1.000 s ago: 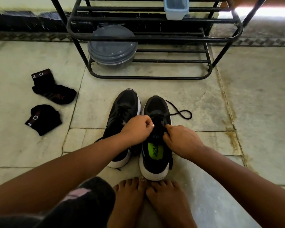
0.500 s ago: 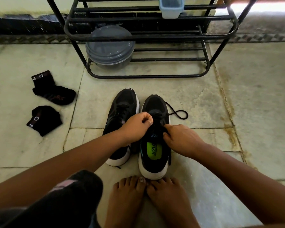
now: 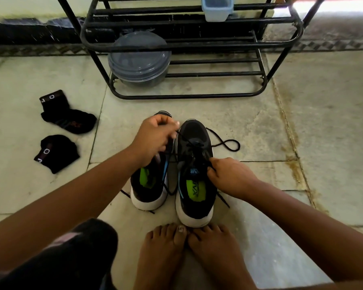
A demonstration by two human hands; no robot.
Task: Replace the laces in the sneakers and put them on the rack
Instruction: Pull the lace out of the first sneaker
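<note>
At the bottom centre of the frame two bare feet (image 3: pixel 189 254) rest on the stone floor (image 3: pixel 323 143), toes just touching the heel of the right-hand sneaker (image 3: pixel 194 170). Both sneakers stand side by side in the middle of the frame, toes pointing toward the rack. They are black with white soles and bright green insoles; the left-hand sneaker (image 3: pixel 149 189) is partly hidden under the left wrist.

The right hand (image 3: pixel 231 176) sits at the tongue of the right-hand sneaker, its grip curled and pinching the black lace (image 3: pixel 226 144) close to the upper eyelets. The left hand (image 3: pixel 155 137) is lifted over the toe of the left-hand sneaker, fingers pressed together on the other run of the same lace, which stretches taut across to the eyelets. A free length of lace loops on the floor just right of the shoe's toe.

My judgement: the work is in its lacing stage, on the right-hand sneaker, with the crossings partly threaded. Whether the left-hand sneaker is finished cannot be told; loose lace ends trail by its heel. Neither shoe is on the rack yet.

In the left of the frame lie two black socks (image 3: pixel 67 120), well apart from the shoes. Farthest, at the top, stands the black metal rack (image 3: pixel 197 95), holding a round lidded container (image 3: pixel 138 59) and a small pale blue tub (image 3: pixel 217 8).
</note>
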